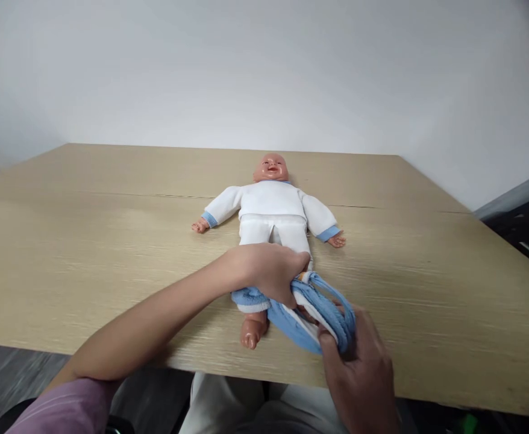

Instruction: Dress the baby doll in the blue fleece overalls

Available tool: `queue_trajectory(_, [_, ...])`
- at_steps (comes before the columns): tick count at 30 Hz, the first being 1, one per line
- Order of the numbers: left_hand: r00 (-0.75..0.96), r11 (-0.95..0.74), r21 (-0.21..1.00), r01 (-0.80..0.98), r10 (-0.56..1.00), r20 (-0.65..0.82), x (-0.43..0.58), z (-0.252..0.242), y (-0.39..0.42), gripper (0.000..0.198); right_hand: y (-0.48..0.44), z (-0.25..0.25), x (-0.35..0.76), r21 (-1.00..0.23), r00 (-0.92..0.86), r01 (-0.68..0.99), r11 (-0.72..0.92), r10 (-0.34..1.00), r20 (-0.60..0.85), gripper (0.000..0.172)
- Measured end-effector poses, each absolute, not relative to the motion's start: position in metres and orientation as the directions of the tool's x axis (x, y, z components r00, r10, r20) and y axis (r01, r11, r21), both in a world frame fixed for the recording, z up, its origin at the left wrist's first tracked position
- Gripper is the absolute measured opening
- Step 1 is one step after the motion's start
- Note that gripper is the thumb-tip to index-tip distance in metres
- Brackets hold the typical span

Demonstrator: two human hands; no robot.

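A baby doll (272,199) lies on its back, head toward the wall, in a white top and white trousers with blue cuffs on the sleeves. Blue-and-white towelling pants (291,328) are around its lower legs. One bare foot (253,330) comes out of a blue pant leg on the left side. My left hand (276,268) is closed around the doll's other leg, at the top of the bunched cloth; its fingertips are partly hidden. My right hand (359,361) grips the gathered pant leg between thumb and fingers, holding it spread at the doll's other foot, which is mostly covered.
The wide wooden table (111,253) reaches back to a pale wall (228,72), with a seam running across it. Its front edge lies just over my lap (246,404). A dark object (526,229) stands beyond the right edge.
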State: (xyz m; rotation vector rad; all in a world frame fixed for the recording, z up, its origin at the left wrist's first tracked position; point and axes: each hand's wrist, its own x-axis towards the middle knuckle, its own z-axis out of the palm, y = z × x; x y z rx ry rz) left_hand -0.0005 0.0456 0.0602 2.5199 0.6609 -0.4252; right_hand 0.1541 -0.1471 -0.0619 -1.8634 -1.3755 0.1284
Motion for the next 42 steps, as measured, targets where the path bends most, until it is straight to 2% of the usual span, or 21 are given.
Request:
queue_trajectory(2, [0.824,-0.753,0.378,0.538,0.376,-0.424,-0.002,0.060,0.045,0.061,-0.147,-0.068,0.155,-0.651,0.360,0.755,-0.076,0.878,0.315,0.039])
queue_trajectory(4, [0.809,-0.748,0.362,0.557,0.390,-0.439,-0.003,0.060,0.043,0.066,-0.148,-0.071,0.154,-0.655,0.341,0.751,-0.084,0.899,0.276,0.046])
queue_trajectory(7, [0.808,-0.747,0.356,0.562,0.402,-0.431,-0.004,0.059,0.041,0.070,-0.148,-0.070,0.150,-0.737,0.378,0.670,-0.085,0.894,0.240,0.048])
queue_trajectory(11, [0.843,-0.753,0.408,0.516,0.364,-0.395,-0.006,0.055,0.043,0.065,-0.149,-0.070,0.153,-0.903,0.370,0.420,-0.093,0.926,0.076,0.048])
queue_trajectory(13, [0.870,-0.739,0.474,0.478,0.327,-0.368,-0.010,0.053,0.045,0.063,-0.150,-0.074,0.157,-0.956,0.316,0.276,-0.101,0.949,-0.009,0.046])
queue_trajectory(16, [0.918,-0.641,0.657,0.397,0.288,-0.274,-0.019,0.048,0.048,0.064,-0.149,-0.080,0.162,-0.989,0.256,0.115,-0.092,0.965,-0.060,0.041])
queue_trajectory(19, [0.931,-0.522,0.790,0.323,0.326,-0.165,-0.029,0.040,0.046,0.066,-0.143,-0.082,0.157,-0.997,0.258,0.055,-0.062,0.965,-0.045,0.039])
queue_trajectory(24, [0.908,-0.398,0.883,0.249,0.414,-0.069,-0.042,0.029,0.043,0.064,-0.129,-0.072,0.140,-0.999,0.333,0.006,-0.046,0.942,-0.042,0.039])
queue_trajectory(27, [0.899,-0.379,0.894,0.239,0.434,-0.057,-0.049,0.026,0.043,0.068,-0.121,-0.063,0.141,-0.999,0.379,0.013,0.030,0.925,0.032,0.049])
queue_trajectory(30, [0.907,-0.399,0.886,0.237,0.418,-0.054,-0.053,0.025,0.044,0.075,-0.113,-0.057,0.155,-0.992,0.342,0.076,0.101,0.932,0.121,0.059])
queue_trajectory(34, [0.899,-0.436,0.859,0.267,0.434,-0.059,-0.054,0.027,0.044,0.059,-0.102,-0.050,0.181,-0.972,0.201,0.210,0.102,0.969,0.145,0.046])
queue_trajectory(38, [0.906,-0.594,0.759,0.267,0.424,0.013,-0.054,0.028,0.045,0.035,-0.085,-0.034,0.207,-0.928,-0.026,0.363,0.081,0.997,0.077,0.032])
queue_trajectory(40, [0.917,-0.671,0.705,0.229,0.391,0.075,-0.056,0.027,0.046,0.030,-0.074,-0.023,0.217,-0.894,-0.171,0.429,0.131,0.983,0.062,0.031])
queue_trajectory(42, [0.919,-0.705,0.680,0.201,0.376,0.118,-0.061,0.027,0.046,0.033,-0.063,-0.011,0.226,-0.835,-0.282,0.499,0.233,0.954,0.097,0.034])
